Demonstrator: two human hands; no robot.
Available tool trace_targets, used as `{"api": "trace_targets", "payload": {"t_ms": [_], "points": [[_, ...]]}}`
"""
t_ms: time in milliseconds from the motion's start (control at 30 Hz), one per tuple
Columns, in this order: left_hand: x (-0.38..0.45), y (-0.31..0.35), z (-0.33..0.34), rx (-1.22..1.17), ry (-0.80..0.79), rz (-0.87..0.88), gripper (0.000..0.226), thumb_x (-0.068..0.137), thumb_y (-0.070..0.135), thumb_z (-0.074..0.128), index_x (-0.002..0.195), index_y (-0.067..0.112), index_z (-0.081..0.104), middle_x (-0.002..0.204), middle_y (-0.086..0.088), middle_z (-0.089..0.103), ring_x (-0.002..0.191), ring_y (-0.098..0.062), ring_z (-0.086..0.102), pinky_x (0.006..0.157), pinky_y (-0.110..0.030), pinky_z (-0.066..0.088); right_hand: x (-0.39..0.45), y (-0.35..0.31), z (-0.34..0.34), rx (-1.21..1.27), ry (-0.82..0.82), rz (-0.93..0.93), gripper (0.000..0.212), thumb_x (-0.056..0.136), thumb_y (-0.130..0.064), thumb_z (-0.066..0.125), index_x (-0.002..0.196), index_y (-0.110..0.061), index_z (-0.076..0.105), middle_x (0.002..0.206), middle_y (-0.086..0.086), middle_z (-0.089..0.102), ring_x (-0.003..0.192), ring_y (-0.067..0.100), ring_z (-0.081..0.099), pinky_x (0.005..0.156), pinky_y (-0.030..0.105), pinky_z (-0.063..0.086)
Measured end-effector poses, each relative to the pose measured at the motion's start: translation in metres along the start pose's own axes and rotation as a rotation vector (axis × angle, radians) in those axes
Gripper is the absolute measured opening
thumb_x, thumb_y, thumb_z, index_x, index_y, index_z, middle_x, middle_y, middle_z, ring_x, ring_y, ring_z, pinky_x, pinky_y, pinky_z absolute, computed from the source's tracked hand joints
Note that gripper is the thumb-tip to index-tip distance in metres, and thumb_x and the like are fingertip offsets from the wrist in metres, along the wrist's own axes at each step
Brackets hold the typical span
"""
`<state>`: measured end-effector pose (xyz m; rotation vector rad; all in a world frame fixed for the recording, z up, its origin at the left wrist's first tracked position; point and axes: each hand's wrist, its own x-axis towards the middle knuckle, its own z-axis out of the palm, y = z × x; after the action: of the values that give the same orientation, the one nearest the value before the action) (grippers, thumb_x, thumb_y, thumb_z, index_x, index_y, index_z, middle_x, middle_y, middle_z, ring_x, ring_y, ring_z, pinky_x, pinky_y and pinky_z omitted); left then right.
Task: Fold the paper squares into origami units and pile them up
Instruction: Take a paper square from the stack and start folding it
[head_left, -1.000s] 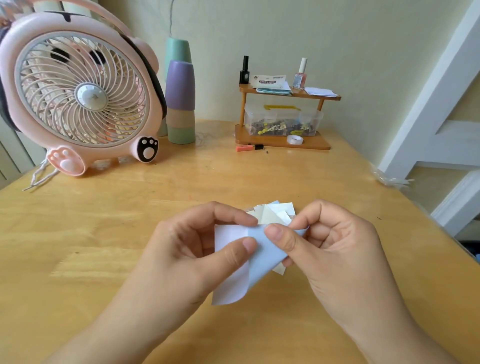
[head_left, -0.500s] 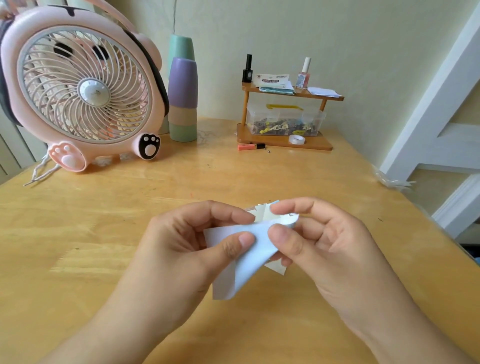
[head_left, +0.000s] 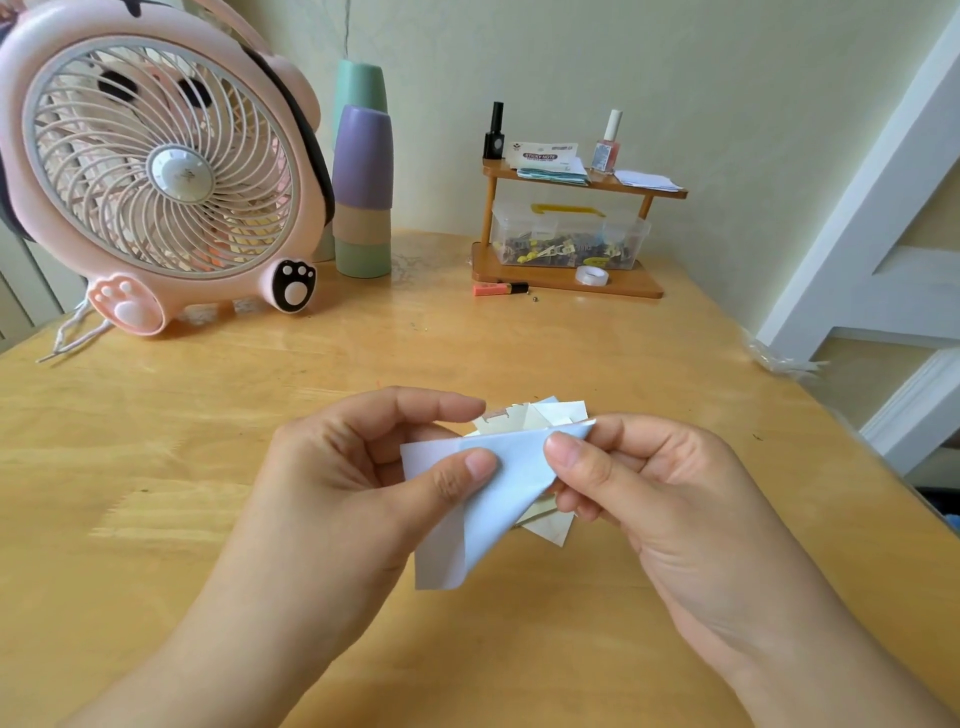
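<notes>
Above the tabletop (head_left: 208, 467), the left hand (head_left: 332, 499) and the right hand (head_left: 660, 499) both pinch one pale blue paper square (head_left: 498, 499), held over the pile of folded units (head_left: 545, 415). The fold seems half made; next, I think, the edges must be lined up and the crease pressed flat.

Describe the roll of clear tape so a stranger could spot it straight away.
Look to the far end of the wooden table, where a small two-tier wooden shelf stands against the wall. On its bottom board, in front of the clear plastic box of clips, lies the roll of clear tape. It is the only round, translucent ring there, lying flat.
</notes>
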<state>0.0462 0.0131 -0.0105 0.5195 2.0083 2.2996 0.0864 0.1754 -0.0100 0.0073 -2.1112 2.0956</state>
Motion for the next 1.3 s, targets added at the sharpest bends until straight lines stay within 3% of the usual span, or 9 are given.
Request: {"api": "trace_targets", "payload": {"t_ms": [867,1067,1300], "points": [[0.0,-0.0008,0.0007,0.061,-0.044,0.022,0.012,0.055,0.023,0.071,0.067,0.025,0.075,0.064,-0.001,0.071,0.052,-0.005,0.062,0.048,-0.012,0.044,0.0005,0.0018,0.0015,0.031,0.056,0.053,0.011,0.064,-0.029,0.071,0.061,-0.018,0.071,0.058,-0.002,0.064,0.054,0.005,0.055,0.058,0.014,0.045],[-0.0006,0.0005,0.0019,0.069,-0.045,0.03,0.012,0.056,0.021,0.07,0.067,0.025,0.075,0.064,0.0,0.071,0.051,-0.003,0.061,0.048,-0.01,0.044,0.0004,-0.0002,0.002,0.034,0.053,0.046,0.017,0.064,-0.027,0.083,0.057,-0.018,0.071,0.057,-0.001,0.064,0.052,0.006,0.055,0.056,0.012,0.044],[0.0006,-0.0016,0.0006,0.067,-0.019,0.043,0.01,0.055,0.023,0.071,0.063,0.027,0.075,0.064,0.001,0.071,0.052,-0.002,0.061,0.048,-0.01,0.044,0.0023,-0.002,-0.0055,0.02,-0.009,0.01,0.019,0.06,-0.04,0.075,0.065,-0.022,0.074,0.064,-0.002,0.068,0.06,0.005,0.057,0.062,0.015,0.046]]}}
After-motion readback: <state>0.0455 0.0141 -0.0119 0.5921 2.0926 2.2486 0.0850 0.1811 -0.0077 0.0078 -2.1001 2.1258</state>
